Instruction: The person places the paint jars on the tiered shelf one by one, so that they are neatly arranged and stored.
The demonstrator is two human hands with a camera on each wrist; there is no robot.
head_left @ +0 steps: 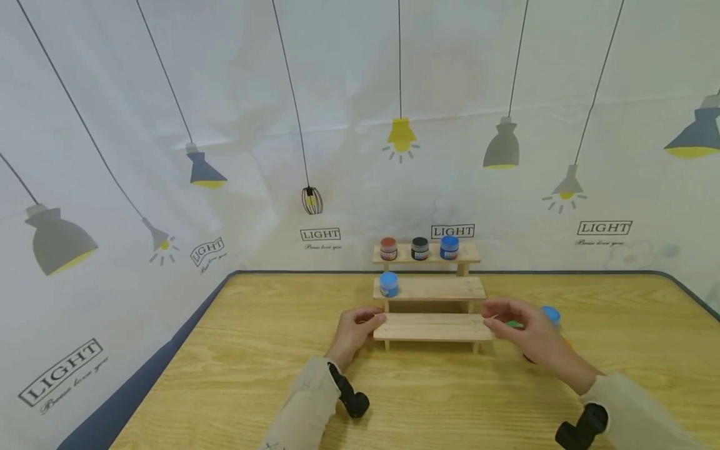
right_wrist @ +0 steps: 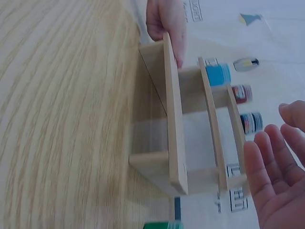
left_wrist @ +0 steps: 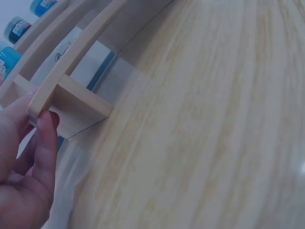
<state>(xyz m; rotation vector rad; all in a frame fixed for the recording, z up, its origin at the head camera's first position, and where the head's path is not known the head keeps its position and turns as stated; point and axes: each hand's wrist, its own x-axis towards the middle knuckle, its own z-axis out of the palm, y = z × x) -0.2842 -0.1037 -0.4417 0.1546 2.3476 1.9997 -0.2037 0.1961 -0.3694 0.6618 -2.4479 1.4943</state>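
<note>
A three-step wooden stand [head_left: 433,327] is at the back of the table. My left hand [head_left: 354,334] pinches the left end of its lowest board; the left wrist view shows thumb and fingers [left_wrist: 46,148] round the board's corner [left_wrist: 40,98]. My right hand [head_left: 534,337] is by the board's right end. In the right wrist view that hand [right_wrist: 281,176] has its fingers extended, apart from the stand [right_wrist: 175,119]. The top step bears a red jar [head_left: 388,249], a black jar [head_left: 419,249] and a blue jar [head_left: 449,247]. A light blue jar [head_left: 389,284] stands at the middle step's left end.
A blue-lidded jar [head_left: 551,315] and other small items, partly hidden by my right hand, are on the table [head_left: 253,375] to the right. The right wrist view shows a green lid [right_wrist: 163,225] there. A printed lamp-pattern sheet [head_left: 360,150] hangs behind the table.
</note>
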